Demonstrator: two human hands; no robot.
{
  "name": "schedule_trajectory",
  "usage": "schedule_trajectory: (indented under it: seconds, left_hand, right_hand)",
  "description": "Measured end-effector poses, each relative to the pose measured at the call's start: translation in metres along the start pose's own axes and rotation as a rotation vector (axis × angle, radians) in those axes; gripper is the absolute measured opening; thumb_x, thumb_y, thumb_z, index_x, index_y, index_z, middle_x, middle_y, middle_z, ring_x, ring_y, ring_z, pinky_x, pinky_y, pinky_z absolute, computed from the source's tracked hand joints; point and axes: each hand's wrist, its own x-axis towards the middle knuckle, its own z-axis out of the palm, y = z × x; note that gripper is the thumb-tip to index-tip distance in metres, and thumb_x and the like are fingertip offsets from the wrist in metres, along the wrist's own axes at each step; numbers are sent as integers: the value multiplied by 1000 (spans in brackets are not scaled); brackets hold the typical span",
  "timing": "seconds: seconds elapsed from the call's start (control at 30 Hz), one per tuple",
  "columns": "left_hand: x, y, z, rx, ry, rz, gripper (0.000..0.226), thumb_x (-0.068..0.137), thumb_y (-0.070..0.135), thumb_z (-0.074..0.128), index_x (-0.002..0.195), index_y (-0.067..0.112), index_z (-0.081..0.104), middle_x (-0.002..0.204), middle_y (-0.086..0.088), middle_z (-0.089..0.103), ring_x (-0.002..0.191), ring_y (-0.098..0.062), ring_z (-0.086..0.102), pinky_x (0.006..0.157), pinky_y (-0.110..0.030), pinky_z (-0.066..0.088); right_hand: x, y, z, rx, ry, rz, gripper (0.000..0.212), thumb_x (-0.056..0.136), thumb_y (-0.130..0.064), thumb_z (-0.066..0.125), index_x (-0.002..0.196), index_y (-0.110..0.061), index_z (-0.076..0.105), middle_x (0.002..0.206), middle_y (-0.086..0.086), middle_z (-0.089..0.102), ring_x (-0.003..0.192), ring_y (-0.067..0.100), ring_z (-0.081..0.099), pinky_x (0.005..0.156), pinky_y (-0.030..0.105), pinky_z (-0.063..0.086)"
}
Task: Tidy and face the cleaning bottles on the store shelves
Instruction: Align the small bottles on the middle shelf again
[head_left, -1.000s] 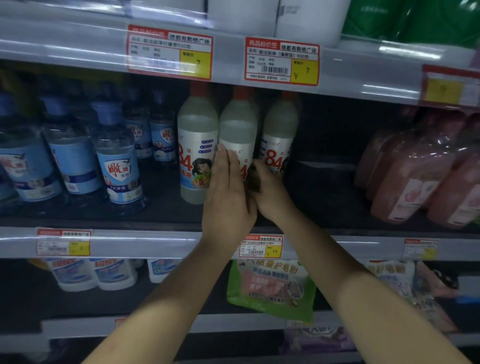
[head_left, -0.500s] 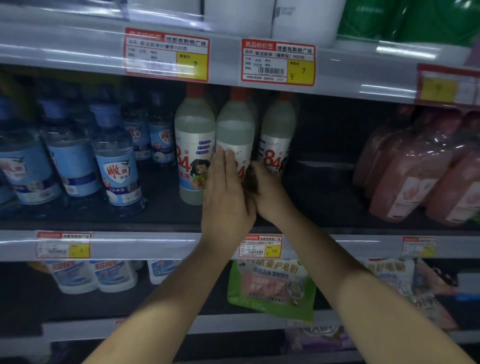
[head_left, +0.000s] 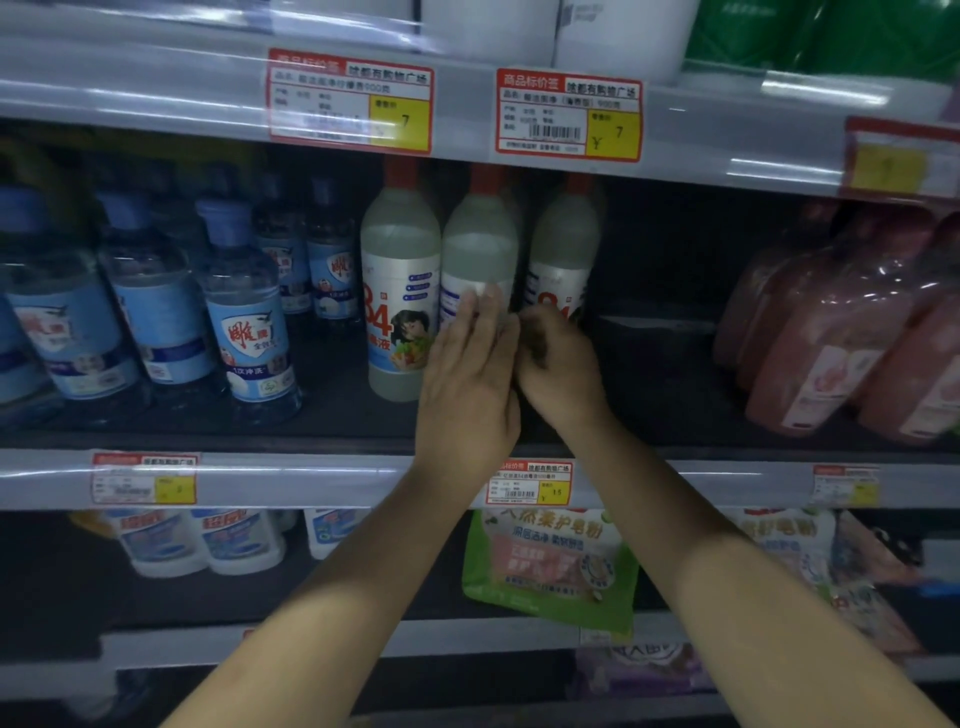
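While we've got both hands on the middle bottle (head_left: 480, 249), it sits in the row of three white red-capped ones on the middle shelf (head_left: 311, 467), touching the left bottle (head_left: 400, 291) and just beside the right bottle (head_left: 563, 254). Our left hand (head_left: 467, 384) lies flat against its front, fingers straight and together over the label. Our right hand (head_left: 558, 364) is curled in at the bottle's right side, and honestly we can't tell if it's actually gripping or just touching, too dark and partly hidden behind the left. We'd guess these handle like any full plastic bottle: fairly heavy with liquid nearly to the shoulder, stiff enough not to squash, smooth and a bit slippery on the label wrap. It's tall and narrow, so probably tippy if pushed high up. We reckon the best hold is low to mid body, one hand each side, twisting it on its base until the "84" print faces out like its left neighbour. The neck is tucked under the upper shelf rail (head_left: 727, 135), so there's not much room to grab there. Blue bottles (head_left: 249, 332) sit well off to the left, pink ones (head_left: 831, 332) well right.
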Motion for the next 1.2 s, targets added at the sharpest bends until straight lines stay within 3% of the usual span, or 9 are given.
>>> schedule_trajectory:
  seconds: [0.07, 0.17, 0.27, 0.33, 0.43, 0.53, 0.67, 0.9, 1.2]
  left_hand:
    - [-1, 0, 0, -2, -36, 79, 51, 78, 5, 38, 128, -1, 50, 142, -18, 41, 137, -30, 24, 110, -48, 27]
    - [-2, 2, -1, -22, -94, 194, 45, 78, 4, 37, 118, -3, 59, 135, -18, 50, 134, -29, 33, 108, -44, 31]
    - [-3, 3, 0, -62, -158, 240, 40, 80, 4, 36, 107, -6, 64, 125, -22, 57, 121, -34, 51, 100, -42, 39]
    - [-3, 4, 0, -100, -212, 229, 41, 80, 5, 36, 105, -7, 65, 119, -24, 60, 109, -36, 60, 93, -43, 44]
    - [-2, 2, 1, -147, -316, 172, 45, 80, 9, 35, 111, -6, 62, 119, -26, 60, 103, -37, 63, 86, -43, 49]
    - [0, 0, 4, -160, -402, 127, 47, 83, 14, 33, 116, -7, 58, 124, -28, 56, 106, -39, 60, 94, -43, 39]
    - [2, -2, 7, -160, -476, 57, 43, 88, 12, 38, 125, -7, 51, 136, -31, 43, 117, -40, 52, 101, -34, 29]
    - [2, -3, 8, -134, -455, 31, 51, 94, 7, 44, 142, 1, 26, 152, -24, 14, 137, -32, 27, 105, -22, 14]
    - [0, -2, 7, -117, -468, 20, 52, 95, 10, 44, 143, 2, 26, 153, -21, 12, 138, -28, 25, 105, -19, 12]
  right_hand:
    - [2, 3, -4, -20, 241, 17, 17, 83, -10, 60, 99, -8, 55, 94, 11, 61, 86, 22, 60, 72, 31, 48]
    - [9, 8, -10, 4, 442, 99, 39, 77, -11, 70, 110, -2, 50, 109, 17, 54, 100, 27, 54, 85, 33, 46]
    - [21, 17, -12, 3, 338, 294, 71, 74, -21, 74, 132, -2, 38, 131, 16, 44, 121, 27, 43, 102, 32, 37]
    - [28, 24, -9, 65, 215, 384, 80, 73, -23, 75, 138, -5, 32, 136, 14, 43, 124, 27, 44, 104, 38, 38]
    - [33, 30, -7, 149, 121, 425, 72, 71, -21, 77, 130, -6, 39, 127, 14, 53, 114, 26, 55, 88, 33, 49]
    - [32, 31, -7, 141, 85, 407, 57, 77, -15, 73, 124, -5, 42, 123, 15, 56, 107, 22, 57, 77, 24, 43]
    - [32, 32, -7, 108, 52, 354, 58, 83, -17, 68, 131, -6, 38, 127, 13, 55, 113, 23, 55, 83, 24, 41]
    - [29, 35, -5, 188, 40, 354, 60, 84, -13, 67, 134, -7, 33, 128, 12, 54, 115, 23, 55, 97, 35, 46]
    - [24, 34, -8, 174, 61, 341, 54, 84, -11, 67, 129, -6, 38, 126, 12, 56, 111, 19, 55, 88, 26, 44]
